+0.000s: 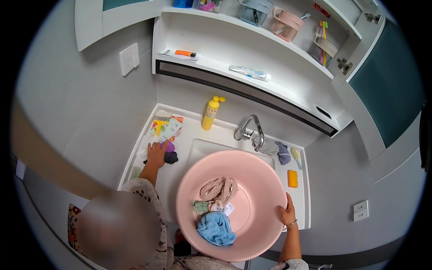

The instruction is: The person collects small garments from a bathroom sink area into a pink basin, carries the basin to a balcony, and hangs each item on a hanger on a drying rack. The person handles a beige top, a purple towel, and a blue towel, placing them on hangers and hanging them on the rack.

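A large pink basin (256, 180) stands tilted over the sink, partly covering it. My right hand (286, 211), with a bracelet at the wrist, grips its right rim, thumb inside. In the basin lie a blue cloth (216, 228), a beige-pink cloth (220, 189), a green piece of cloth (200, 206) and a small white item (229, 209). On the left of the counter my left hand (156, 155) closes over a small purple cloth (170, 146). A black cloth (171, 157) lies beside it. My fingers hide part of both.
A yellow bottle (210, 113), a chrome faucet (251, 132), and colourful packets (167, 128) line the counter's back. On the right are a grey-blue cloth (283, 154), a brush (295, 157) and an orange soap bar (292, 178). An open cabinet door (382, 85) juts out above.
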A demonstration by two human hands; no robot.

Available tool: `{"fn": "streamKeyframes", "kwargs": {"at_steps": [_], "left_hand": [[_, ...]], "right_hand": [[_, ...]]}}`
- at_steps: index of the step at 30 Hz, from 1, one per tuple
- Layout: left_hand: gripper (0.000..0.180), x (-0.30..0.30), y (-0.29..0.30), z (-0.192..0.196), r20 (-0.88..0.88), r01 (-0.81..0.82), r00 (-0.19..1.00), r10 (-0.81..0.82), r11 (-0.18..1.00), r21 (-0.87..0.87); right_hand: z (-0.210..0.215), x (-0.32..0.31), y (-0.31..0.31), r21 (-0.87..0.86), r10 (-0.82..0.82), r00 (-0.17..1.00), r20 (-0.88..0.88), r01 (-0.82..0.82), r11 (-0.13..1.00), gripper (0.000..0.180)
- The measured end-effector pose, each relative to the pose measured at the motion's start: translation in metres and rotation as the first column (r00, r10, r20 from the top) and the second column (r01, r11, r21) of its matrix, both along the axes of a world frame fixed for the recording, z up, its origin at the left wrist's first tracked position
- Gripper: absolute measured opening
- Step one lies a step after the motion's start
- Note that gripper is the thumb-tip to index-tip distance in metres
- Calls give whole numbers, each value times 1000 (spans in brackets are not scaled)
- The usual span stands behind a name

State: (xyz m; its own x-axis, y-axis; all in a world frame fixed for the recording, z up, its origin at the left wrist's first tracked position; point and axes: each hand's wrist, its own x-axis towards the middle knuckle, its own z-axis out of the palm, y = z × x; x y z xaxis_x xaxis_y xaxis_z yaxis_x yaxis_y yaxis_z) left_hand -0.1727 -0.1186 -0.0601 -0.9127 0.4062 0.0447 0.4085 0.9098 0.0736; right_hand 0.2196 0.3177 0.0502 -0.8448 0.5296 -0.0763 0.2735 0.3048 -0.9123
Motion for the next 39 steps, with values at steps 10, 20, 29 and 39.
{"fn": "streamKeyframes", "kwargs": {"at_steps": [10,20,29,39], "left_hand": [[62,18,-10,10,109,-225,974,201,924,310],[63,93,-95,69,431,-468,884,181,324,822],[51,204,-72,110,558,-564,816,153,-7,826],[76,341,123,199,773,-732,547,-321,263,628]], "right_hand": [[5,0,-3,0,-5,1000,-12,5,1000,64],[-6,4,5,-43,42,995,-88,-46,998,65],[-20,3,20,26,222,958,-183,-221,975,58],[-30,10,32,78,199,962,-186,-187,979,56]]}}
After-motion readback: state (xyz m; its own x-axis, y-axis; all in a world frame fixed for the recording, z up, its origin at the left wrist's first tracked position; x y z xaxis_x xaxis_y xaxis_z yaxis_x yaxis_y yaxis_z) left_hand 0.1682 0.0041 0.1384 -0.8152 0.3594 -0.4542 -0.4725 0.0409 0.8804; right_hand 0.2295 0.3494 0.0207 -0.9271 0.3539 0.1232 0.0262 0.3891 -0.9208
